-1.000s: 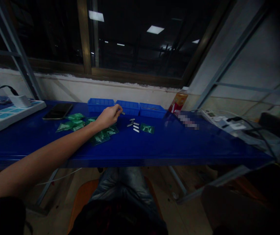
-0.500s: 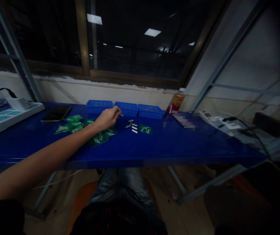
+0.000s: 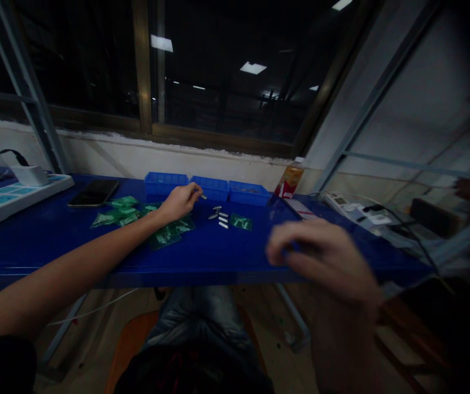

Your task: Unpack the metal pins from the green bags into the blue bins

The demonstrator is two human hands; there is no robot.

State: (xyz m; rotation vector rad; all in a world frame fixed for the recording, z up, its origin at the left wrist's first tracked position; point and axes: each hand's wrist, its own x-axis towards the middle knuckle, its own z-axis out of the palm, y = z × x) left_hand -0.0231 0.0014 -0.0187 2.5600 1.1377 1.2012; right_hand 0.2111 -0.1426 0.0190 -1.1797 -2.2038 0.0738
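Blue table (image 3: 235,254), window (image 3: 227,82) behind: a metal piece (image 3: 204,197) is pinched in the left hand (image 3: 179,203), near the bins (image 3: 210,189). Loose pieces (image 3: 223,220) lie to its right, then a small green bag (image 3: 241,221), with other bags (image 3: 165,235) about the left wrist. Right hand (image 3: 327,254) is curled and blurred; whether it holds anything cannot be determined.

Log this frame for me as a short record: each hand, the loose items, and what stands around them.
Left hand: fingers pinched on a small piece, above the table
Right hand: blurred, fingers curled; contents cannot be told
Surface: blue table
Loose items: silvery pieces, between the hands
Single packet: green packet, right of those pieces
Heap: green packets, beside and beyond the left forearm
Back row: three blue bins
Left side: phone, white power strip
Behind right hand: bottle
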